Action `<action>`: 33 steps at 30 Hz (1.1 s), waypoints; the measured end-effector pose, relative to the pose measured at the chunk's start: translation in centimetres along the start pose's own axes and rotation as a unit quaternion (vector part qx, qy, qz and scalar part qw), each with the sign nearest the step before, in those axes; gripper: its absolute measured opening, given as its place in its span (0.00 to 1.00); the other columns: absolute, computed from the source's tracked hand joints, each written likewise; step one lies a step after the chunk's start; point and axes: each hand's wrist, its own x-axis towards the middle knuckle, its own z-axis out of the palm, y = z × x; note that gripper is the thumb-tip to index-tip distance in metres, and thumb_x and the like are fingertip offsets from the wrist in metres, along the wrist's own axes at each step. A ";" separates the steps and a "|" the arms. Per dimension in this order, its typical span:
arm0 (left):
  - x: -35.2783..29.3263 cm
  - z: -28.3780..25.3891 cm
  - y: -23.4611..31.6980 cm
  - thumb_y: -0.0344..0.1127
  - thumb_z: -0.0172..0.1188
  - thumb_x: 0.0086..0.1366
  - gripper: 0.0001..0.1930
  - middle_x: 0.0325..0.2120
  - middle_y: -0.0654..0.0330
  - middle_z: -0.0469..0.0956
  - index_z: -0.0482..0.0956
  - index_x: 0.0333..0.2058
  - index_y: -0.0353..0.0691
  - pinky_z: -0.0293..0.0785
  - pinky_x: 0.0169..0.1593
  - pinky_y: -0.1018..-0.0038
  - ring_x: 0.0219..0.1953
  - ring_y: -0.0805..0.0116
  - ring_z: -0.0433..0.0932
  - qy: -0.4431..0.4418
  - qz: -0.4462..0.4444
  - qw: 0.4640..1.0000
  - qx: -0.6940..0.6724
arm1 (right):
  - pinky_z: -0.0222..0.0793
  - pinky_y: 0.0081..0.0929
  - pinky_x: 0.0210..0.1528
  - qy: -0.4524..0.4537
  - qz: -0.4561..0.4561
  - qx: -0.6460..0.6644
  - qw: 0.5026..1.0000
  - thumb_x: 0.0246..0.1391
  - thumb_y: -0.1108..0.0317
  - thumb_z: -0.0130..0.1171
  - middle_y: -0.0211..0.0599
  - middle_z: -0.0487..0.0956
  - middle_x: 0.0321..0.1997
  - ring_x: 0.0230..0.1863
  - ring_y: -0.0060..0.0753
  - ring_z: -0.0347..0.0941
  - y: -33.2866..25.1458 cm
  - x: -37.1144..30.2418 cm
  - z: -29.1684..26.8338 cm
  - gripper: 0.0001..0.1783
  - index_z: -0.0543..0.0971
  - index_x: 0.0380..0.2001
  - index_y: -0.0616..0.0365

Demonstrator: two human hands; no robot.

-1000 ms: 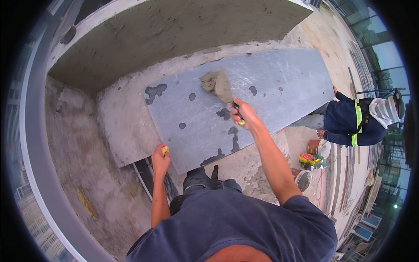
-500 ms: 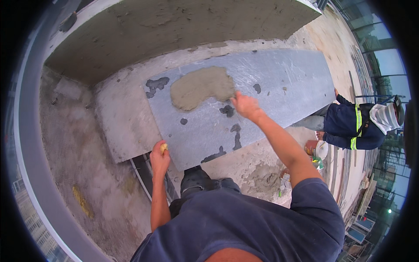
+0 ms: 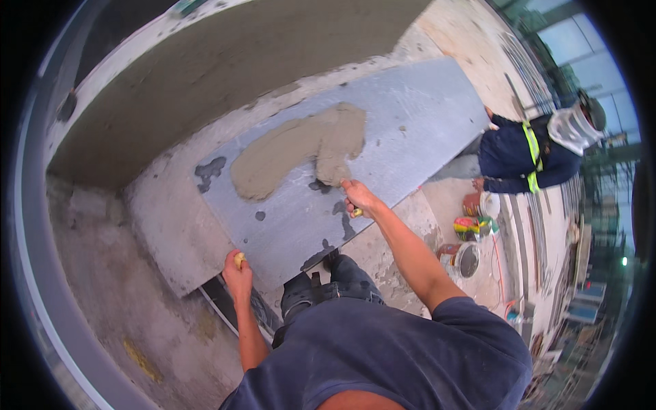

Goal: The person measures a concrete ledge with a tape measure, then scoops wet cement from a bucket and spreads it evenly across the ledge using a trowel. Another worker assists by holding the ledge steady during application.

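Note:
A large grey stone slab (image 3: 424,102) lies in front of me, carrying a curved spread of wet mortar (image 3: 273,154). My right hand (image 3: 362,199) is closed round the yellow handle of a trowel (image 3: 357,212). Its blade cannot be made out under the mortar at the spread's near right end. Beside the slab's near left corner, my left hand (image 3: 237,275) is closed on a small pale yellow thing (image 3: 238,260). It looks like a handle end; anything below it is hidden by the fist.
A low mortar-coated wall (image 3: 225,89) runs behind the slab. At its right end another person (image 3: 526,150) in a reflective-striped jacket leans, one hand by its edge. Several buckets (image 3: 459,260) stand on the floor to my right. Poles (image 3: 529,68) lie farther off.
My right hand has drawn nearer to me, and a strip of mortar now reaches from the spread toward it. The view has shifted, bringing more buckets into sight.

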 end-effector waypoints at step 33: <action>-0.9 8.1 1.6 0.29 0.63 0.62 0.29 0.53 0.35 0.82 0.75 0.64 0.40 0.79 0.57 0.53 0.54 0.37 0.83 -0.012 -0.008 0.981 0.195 | 0.71 0.40 0.17 0.060 -0.049 0.030 0.997 0.78 0.43 0.40 0.42 0.73 0.19 0.13 0.39 0.71 -0.2 12.0 -26.8 0.31 0.71 0.42 0.67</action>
